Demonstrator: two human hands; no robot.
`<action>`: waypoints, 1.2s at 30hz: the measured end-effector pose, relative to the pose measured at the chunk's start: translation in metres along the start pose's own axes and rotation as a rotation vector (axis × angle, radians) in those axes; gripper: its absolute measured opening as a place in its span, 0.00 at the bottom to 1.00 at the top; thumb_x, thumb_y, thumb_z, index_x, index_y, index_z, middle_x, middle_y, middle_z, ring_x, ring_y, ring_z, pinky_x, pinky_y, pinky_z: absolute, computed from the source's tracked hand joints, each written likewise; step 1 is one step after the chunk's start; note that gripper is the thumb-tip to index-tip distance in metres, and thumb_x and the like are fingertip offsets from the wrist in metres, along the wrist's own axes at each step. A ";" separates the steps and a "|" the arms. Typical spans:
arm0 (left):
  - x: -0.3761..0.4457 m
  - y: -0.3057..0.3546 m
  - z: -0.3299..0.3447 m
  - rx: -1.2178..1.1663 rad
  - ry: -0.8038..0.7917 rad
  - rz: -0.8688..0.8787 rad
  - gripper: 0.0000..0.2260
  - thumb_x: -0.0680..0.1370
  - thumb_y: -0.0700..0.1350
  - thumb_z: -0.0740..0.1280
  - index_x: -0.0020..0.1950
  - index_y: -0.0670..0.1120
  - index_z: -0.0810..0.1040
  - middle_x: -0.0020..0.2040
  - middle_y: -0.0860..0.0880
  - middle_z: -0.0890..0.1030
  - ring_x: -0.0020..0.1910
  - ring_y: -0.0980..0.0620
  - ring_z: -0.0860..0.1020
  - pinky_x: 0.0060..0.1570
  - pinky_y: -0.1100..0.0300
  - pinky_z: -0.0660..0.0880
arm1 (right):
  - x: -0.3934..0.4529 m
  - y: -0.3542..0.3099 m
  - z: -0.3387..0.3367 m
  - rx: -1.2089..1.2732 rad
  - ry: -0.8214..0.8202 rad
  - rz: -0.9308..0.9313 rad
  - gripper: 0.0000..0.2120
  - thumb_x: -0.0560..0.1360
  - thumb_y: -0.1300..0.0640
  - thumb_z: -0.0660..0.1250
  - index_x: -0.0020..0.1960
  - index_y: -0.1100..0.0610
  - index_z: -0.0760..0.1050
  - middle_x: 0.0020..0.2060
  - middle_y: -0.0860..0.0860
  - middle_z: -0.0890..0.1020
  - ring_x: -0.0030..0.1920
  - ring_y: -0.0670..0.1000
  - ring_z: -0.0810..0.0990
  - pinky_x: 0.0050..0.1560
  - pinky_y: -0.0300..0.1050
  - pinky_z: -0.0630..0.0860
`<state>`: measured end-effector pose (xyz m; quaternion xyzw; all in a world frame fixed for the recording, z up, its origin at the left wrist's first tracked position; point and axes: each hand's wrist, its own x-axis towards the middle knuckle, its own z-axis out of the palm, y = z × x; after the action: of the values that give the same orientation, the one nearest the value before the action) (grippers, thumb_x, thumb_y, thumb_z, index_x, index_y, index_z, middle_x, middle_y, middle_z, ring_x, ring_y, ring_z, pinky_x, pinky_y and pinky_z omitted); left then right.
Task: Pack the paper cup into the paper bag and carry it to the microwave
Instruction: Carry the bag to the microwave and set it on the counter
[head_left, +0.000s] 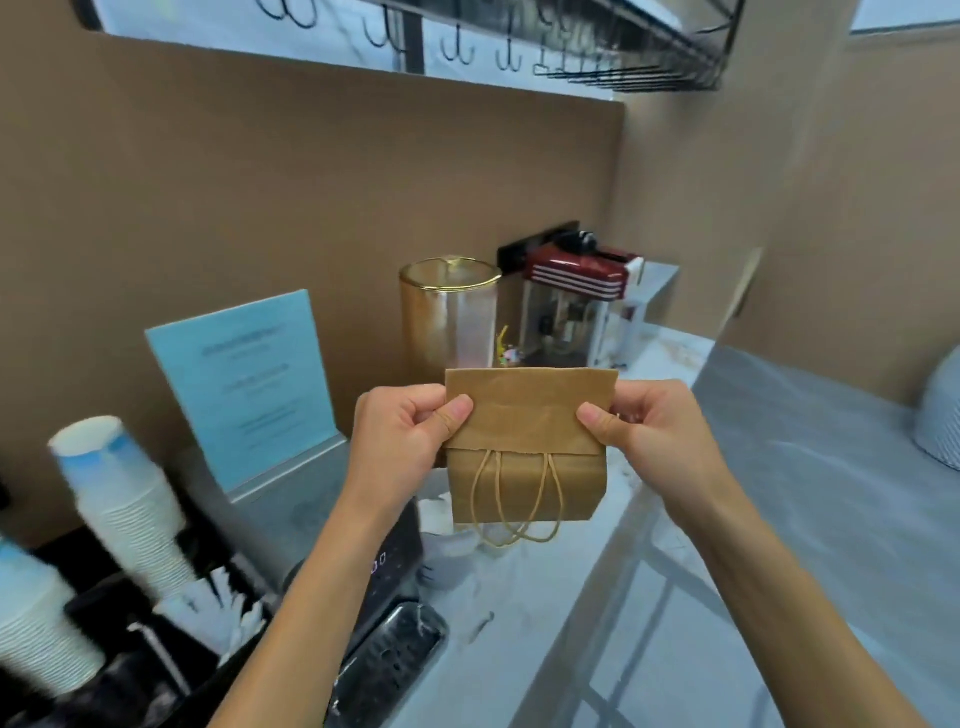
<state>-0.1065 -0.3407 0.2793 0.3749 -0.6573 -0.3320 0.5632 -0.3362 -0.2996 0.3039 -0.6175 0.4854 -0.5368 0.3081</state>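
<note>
A small brown paper bag (527, 441) is held flat and folded in front of me, above the counter, its twine handles hanging down at the lower half. My left hand (405, 436) pinches its left edge, thumb on the front. My right hand (649, 426) pinches the right edge the same way. Two slanted stacks of white and blue paper cups (122, 499) stand at the left, well apart from both hands. No microwave is visible.
A blue sign (244, 379) stands behind the cups. A gold-rimmed glass cylinder (449, 317) and a red popcorn machine (571, 306) sit at the back. A black appliance with a drip tray (389, 660) lies below my left arm. The marble counter (649, 597) runs right.
</note>
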 end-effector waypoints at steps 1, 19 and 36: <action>0.006 0.000 0.014 -0.002 -0.014 0.010 0.30 0.70 0.58 0.69 0.39 0.27 0.77 0.30 0.31 0.77 0.35 0.47 0.71 0.37 0.43 0.75 | 0.002 0.004 -0.012 0.002 0.011 0.012 0.17 0.76 0.67 0.69 0.39 0.48 0.87 0.39 0.47 0.89 0.44 0.48 0.87 0.52 0.48 0.82; 0.126 -0.040 0.257 -0.043 -0.135 0.012 0.10 0.77 0.43 0.69 0.39 0.45 0.88 0.36 0.45 0.88 0.37 0.42 0.85 0.43 0.50 0.84 | 0.090 0.108 -0.221 -0.015 0.201 0.099 0.12 0.76 0.68 0.70 0.42 0.54 0.87 0.40 0.59 0.88 0.46 0.60 0.86 0.56 0.61 0.81; 0.315 -0.160 0.421 -0.066 -0.145 -0.056 0.13 0.78 0.39 0.70 0.36 0.50 0.87 0.36 0.40 0.87 0.38 0.36 0.84 0.40 0.40 0.84 | 0.289 0.247 -0.342 -0.058 0.163 0.235 0.07 0.76 0.69 0.68 0.47 0.65 0.85 0.45 0.62 0.87 0.46 0.58 0.87 0.57 0.55 0.80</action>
<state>-0.5310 -0.6874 0.2355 0.3494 -0.6742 -0.3952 0.5168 -0.7449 -0.6040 0.2662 -0.5195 0.5931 -0.5311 0.3103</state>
